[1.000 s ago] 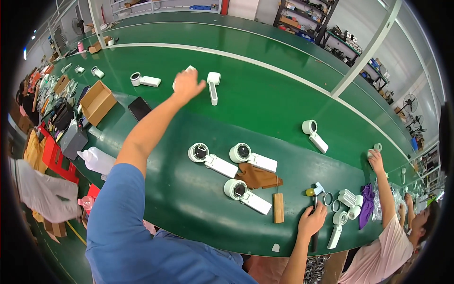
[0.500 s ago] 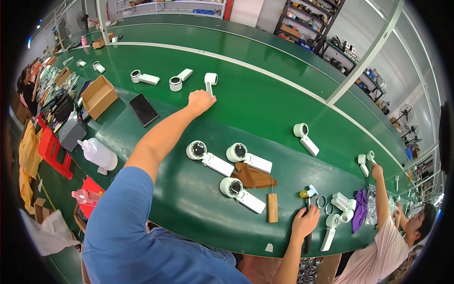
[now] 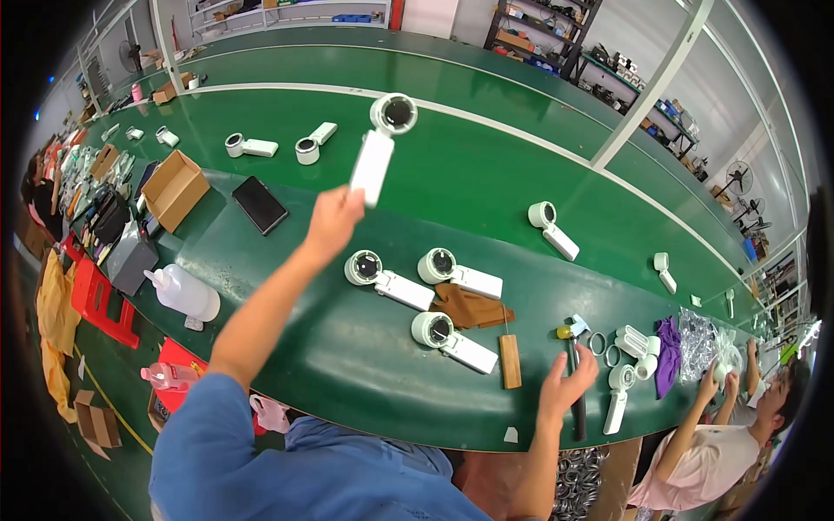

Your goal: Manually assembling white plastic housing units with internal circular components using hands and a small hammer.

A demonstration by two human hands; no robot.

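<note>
Head view, left to right: bottle point(image 3: 187, 291), carton point(image 3: 176, 195) and phone point(image 3: 260, 206), all apart from the hands. Left hand point(image 3: 337, 219) is out over the bench point(image 3: 339, 373), fingers closed on the near end of the white fan point(image 3: 372, 169), at its handle; fan looks raised off the bench. My read on handling: light, stiff shell, smooth enough to slip a bit, round head likely the fragile end. Take it by the flat handle, stay off head and neck. Long axis runs away from the person, leaning slightly right; head at the far end, dark face toward the wearer. Nearer in, three other fans point(image 3: 405, 292) lie heads left, handles angling right and toward the person; brown cloth point(image 3: 473, 307) and wooden-handled tool point(image 3: 511, 362) beside them. Right hand point(image 3: 569, 382): thumb and fingers spread, no grip visible, right at the hammer point(image 3: 579, 417); can't tell if touching. Hammer's head points away. Then two loose rings point(image 3: 597, 353), purple cloth point(image 3: 668, 358).
</note>
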